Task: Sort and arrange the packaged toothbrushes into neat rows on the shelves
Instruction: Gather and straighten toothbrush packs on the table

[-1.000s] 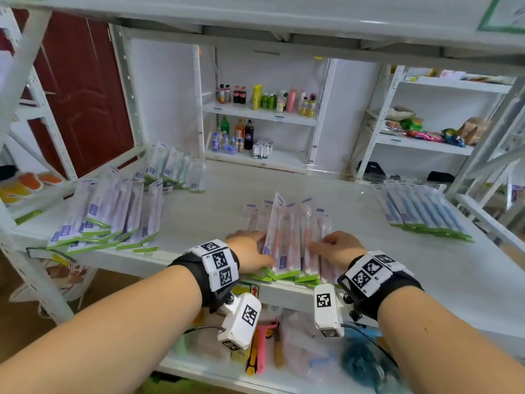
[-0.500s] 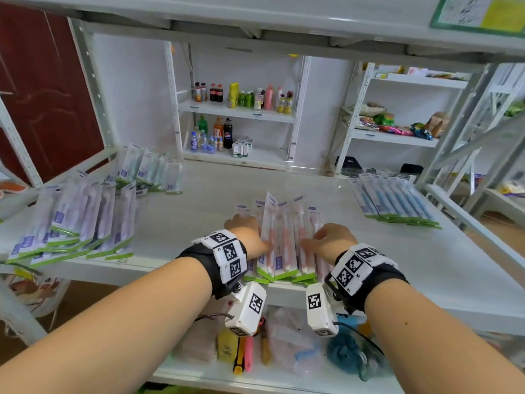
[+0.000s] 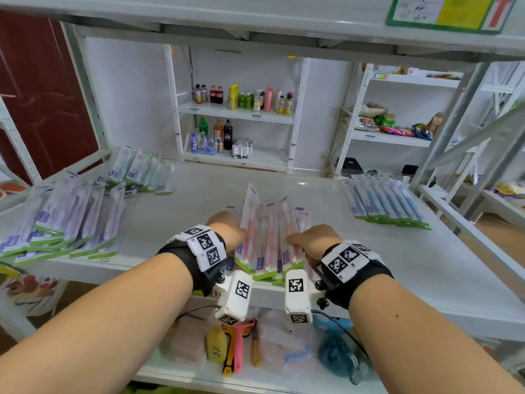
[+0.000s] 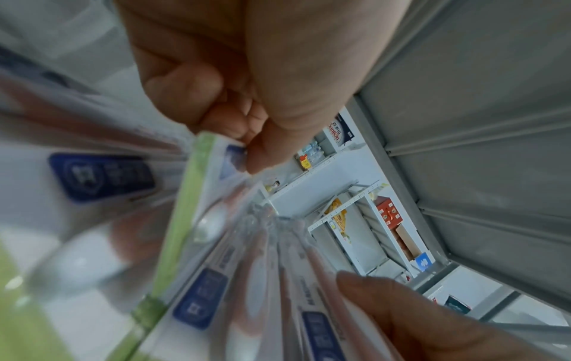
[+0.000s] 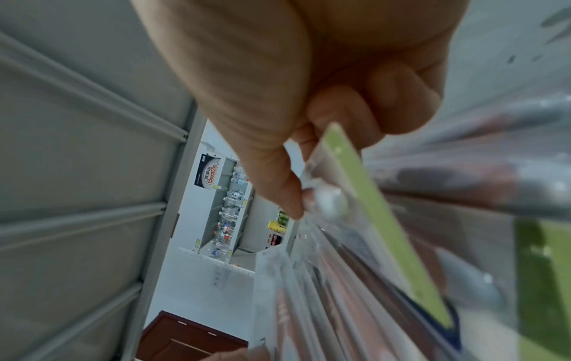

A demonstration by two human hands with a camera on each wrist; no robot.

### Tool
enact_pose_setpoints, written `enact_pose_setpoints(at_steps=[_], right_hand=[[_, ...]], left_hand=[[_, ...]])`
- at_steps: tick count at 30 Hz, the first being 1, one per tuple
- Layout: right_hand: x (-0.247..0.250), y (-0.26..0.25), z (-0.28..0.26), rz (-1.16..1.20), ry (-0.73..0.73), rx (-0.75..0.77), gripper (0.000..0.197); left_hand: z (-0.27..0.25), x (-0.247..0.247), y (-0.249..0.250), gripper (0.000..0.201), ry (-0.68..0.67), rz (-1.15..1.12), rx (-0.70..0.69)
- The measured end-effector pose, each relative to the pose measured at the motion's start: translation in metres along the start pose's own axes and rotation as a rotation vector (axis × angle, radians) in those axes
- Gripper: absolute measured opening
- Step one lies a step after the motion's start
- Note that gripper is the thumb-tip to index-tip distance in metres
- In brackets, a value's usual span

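A bunch of pink packaged toothbrushes (image 3: pixel 270 237) stands tilted on the white shelf (image 3: pixel 355 265) near its front edge, green card ends toward me. My left hand (image 3: pixel 230 231) grips the bunch from the left; in the left wrist view its thumb and curled fingers (image 4: pixel 247 136) pinch a green-edged pack (image 4: pixel 191 202). My right hand (image 3: pixel 309 240) grips the bunch from the right; in the right wrist view its fingers (image 5: pixel 296 195) pinch a pack (image 5: pixel 370 219). The lower packs are hidden under the hands.
Purple-labelled packs (image 3: pixel 68 220) lie fanned at the shelf's left, more packs (image 3: pixel 142 172) behind them. A neat row of blue toothbrush packs (image 3: pixel 383 203) lies at the right. A lower shelf holds mixed goods (image 3: pixel 238 348). Bottle shelves (image 3: pixel 241 103) stand behind.
Both hands have closed in a little on the pink bunch, which stands slightly more upright. The head view has turned to the right and risen.
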State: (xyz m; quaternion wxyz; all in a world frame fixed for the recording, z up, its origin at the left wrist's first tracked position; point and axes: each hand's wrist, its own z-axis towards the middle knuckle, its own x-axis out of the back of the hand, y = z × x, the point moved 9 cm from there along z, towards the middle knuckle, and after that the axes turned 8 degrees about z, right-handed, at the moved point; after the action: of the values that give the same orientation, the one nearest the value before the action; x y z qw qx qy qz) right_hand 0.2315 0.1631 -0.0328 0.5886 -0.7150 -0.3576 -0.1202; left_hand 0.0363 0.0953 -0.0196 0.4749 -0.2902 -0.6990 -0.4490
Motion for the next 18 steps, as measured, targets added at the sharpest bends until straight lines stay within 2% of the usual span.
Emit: enact_pose_setpoints(at_steps=[2, 4, 8, 14, 18], right_hand=[[0.011, 0.004, -0.001, 0.104, 0.009, 0.035, 0.037], [0.026, 0.013, -0.002, 0.207, 0.04, 0.074, 0.037], [0.067, 0.044, -0.006, 0.345, 0.117, 0.1, 0.036], [0.137, 0.114, -0.013, 0.449, 0.206, 0.063, 0.02], [0.176, 0.162, -0.02, 0.397, 0.237, 0.004, 0.011]], left_hand=[[-0.001, 0.011, 0.002, 0.023, 0.056, -0.029, 0.01], [-0.002, 0.018, 0.011, 0.033, 0.096, -0.098, -0.004], [-0.012, 0.01, 0.051, 0.024, 0.099, -0.428, -0.086], [-0.036, -0.048, 0.147, 0.025, -0.08, -0.698, -0.175], [-0.046, -0.096, 0.194, 0.026, -0.185, -0.771, -0.154]])
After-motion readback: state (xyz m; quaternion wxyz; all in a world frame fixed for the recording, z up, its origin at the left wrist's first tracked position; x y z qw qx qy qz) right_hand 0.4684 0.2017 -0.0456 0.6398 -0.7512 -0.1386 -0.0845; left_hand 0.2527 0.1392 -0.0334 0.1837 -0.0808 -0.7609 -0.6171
